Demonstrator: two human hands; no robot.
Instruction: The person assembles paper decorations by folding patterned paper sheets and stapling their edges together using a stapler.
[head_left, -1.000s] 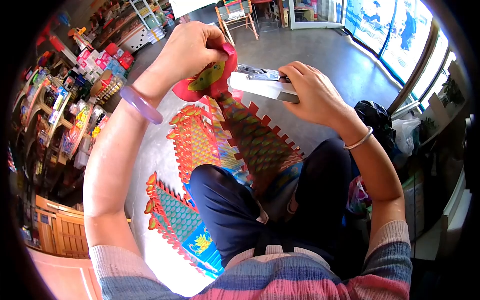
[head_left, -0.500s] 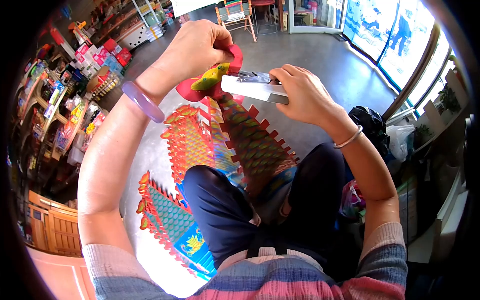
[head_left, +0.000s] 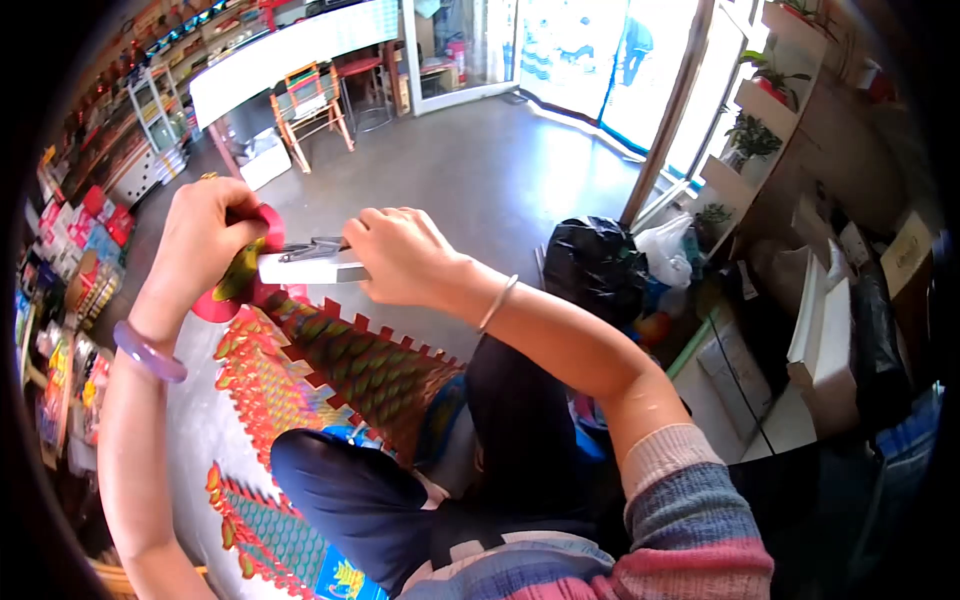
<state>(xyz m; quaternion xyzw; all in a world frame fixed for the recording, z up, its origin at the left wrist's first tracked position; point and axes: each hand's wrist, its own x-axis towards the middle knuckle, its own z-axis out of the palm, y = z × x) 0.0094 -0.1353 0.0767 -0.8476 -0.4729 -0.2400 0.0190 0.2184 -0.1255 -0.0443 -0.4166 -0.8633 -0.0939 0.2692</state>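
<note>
My left hand (head_left: 205, 235) pinches the upper edge of a red cutout piece (head_left: 270, 225) with a yellow-green motif. In my right hand (head_left: 400, 255) is a silver plier stapler (head_left: 305, 268), its long flat end against the red piece. Whether its jaws are closed I cannot tell. A dark green scale-patterned panel (head_left: 370, 370) with a red notched edge stretches from below the red piece toward my legs. Left of it lies an orange scale-patterned panel (head_left: 250, 370). On the floor by my knee rests a teal scale-patterned panel (head_left: 275, 530), edged in red.
Packed shelves and colourful boxes (head_left: 60, 245) line the left side. A wooden folding chair (head_left: 310, 110) stands by a white-covered table (head_left: 285, 60). To the right are a black plastic bag (head_left: 595, 265), a white bag (head_left: 665, 250) and potted plants (head_left: 750, 135).
The view has swung to the right, so both hands appear further left and lower. My left hand still holds the red piece, and the stapler stays against it in my right hand.
</note>
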